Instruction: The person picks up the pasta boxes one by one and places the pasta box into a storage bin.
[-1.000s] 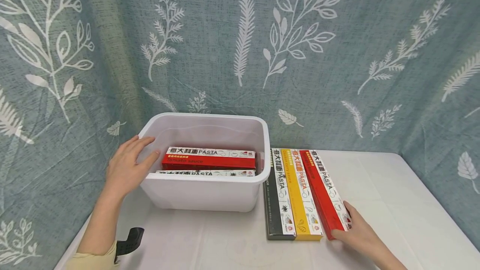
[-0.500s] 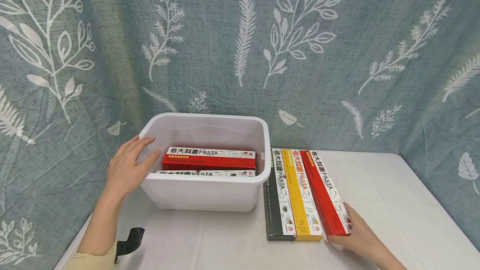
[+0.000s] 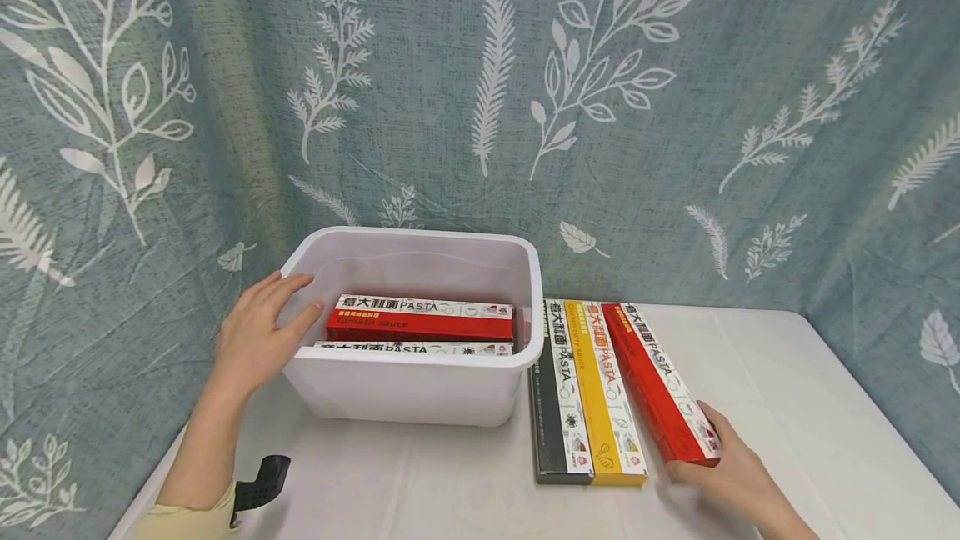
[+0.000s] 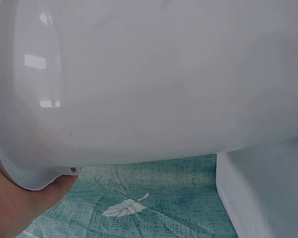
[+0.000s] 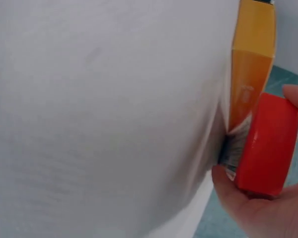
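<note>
My left hand (image 3: 258,332) holds the left rim of a white plastic bin (image 3: 408,390), thumb and fingers reaching over the edge; in the left wrist view part of the hand (image 4: 20,203) lies against the rim's underside. Inside the bin lie a red pasta box (image 3: 420,323) and another pasta box (image 3: 416,348), mostly hidden by the front wall. At the right, my right hand (image 3: 731,469) grips the near end of a red tomato sauce pasta box (image 3: 660,390). That end is raised, as the right wrist view shows with the box's red end (image 5: 269,146) between thumb and fingers.
Left of the held box, a yellow pasta box (image 3: 596,398) and a black pasta box (image 3: 557,407) lie side by side against the bin's right side. A white cloth covers the table (image 3: 420,482). A patterned green curtain (image 3: 450,107) hangs behind.
My right hand has taken a fuller grip on the red pasta box, and its near end has lifted and swung slightly right. The left hand and bin have stayed put.
</note>
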The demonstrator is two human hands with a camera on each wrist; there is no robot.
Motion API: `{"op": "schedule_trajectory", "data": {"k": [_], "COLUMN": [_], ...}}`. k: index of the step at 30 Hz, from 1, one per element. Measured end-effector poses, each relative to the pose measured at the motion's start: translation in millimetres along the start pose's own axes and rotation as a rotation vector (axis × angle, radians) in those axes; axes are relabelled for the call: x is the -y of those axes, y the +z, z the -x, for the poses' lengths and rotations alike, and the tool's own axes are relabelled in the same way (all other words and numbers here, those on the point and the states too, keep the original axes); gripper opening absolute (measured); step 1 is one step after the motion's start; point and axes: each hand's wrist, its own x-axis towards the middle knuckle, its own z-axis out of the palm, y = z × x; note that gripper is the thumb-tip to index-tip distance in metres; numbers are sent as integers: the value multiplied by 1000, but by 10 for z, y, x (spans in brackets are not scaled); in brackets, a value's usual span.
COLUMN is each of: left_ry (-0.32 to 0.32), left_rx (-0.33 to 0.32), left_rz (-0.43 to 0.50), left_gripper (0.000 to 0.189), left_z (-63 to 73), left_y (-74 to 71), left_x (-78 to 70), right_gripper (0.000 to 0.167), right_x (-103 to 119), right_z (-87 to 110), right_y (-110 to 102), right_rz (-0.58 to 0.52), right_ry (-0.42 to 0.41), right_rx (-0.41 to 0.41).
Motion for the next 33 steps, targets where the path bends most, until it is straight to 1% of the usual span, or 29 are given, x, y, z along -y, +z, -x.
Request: {"op": "schedule_trajectory", "data": {"k": [8,11,16,18,21,24,26,29,33], "left_ry": [1,3,12,11,8,6,6,7,12], "left_rx": [1,-5,-24,-26,-21,-15,-10,-9,-17], "left_rz": [7,10,9,9,8,5,2,3,4], "left_gripper": [52,52,51,51,51,51,51,51,50], "left_z": [15,15,9,6,5,4,2,-1,-1], "left_y": [-9,-6,2,0,-8,-13,-9,-1,6], "left_x": [0,2,10,11,11,8,7,5,5], "right_gripper": [107,106,102,100,99,96,91,80,69], "right_x": [68,86,101,96,81,53,41,47,139], "right_z": [31,46,83,83,60,16,6,8,58], "right_y": [-112,-130,-175,-193,-198,-175,-156,-135,-154], "right_rz": [-153,-184,-223,-255,-311,-367,-405,-478,-547], "right_ry": [40,46,36,30,30,31,12,-31,-63], "right_rx": [-24,-36,-82,-108,-160,-242,-301,-386,-470]}}
